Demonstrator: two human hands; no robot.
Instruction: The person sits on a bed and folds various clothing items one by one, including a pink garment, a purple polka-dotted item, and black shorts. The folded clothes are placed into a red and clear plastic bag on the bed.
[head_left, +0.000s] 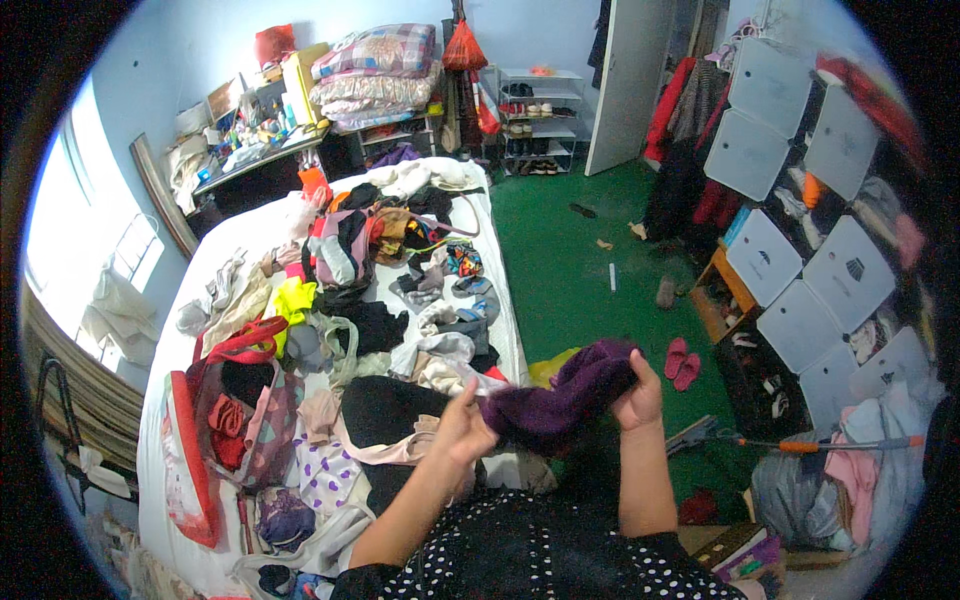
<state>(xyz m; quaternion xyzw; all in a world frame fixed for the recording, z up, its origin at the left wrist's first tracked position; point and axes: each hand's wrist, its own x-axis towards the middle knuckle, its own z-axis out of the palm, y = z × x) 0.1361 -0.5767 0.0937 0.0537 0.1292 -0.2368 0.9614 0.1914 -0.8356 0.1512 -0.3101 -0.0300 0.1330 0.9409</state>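
Observation:
A dark purple piece of cloth (559, 397) is stretched between both hands, in front of the body and beside the bed's edge. My left hand (466, 429) grips its left end with the thumb on top. The other end is held in my right hand (640, 394), thumb up. What kind of garment it is cannot be told. Under and left of my left hand lie a black cloth (390, 405) and a pale pink strap-like cloth (375, 454). A white cloth with purple hearts (326, 469) is further left, next to an open patterned bag (259, 442) with red items inside.
Heaped clothes and socks (431, 281) cover much of the white bed (504, 300). Pink slippers (682, 365) lie on the green floor (555, 277). At right stand cube cabinets (802, 322) and a pole with orange parts (825, 445). A shoe rack (538, 124) stands by the door (626, 82).

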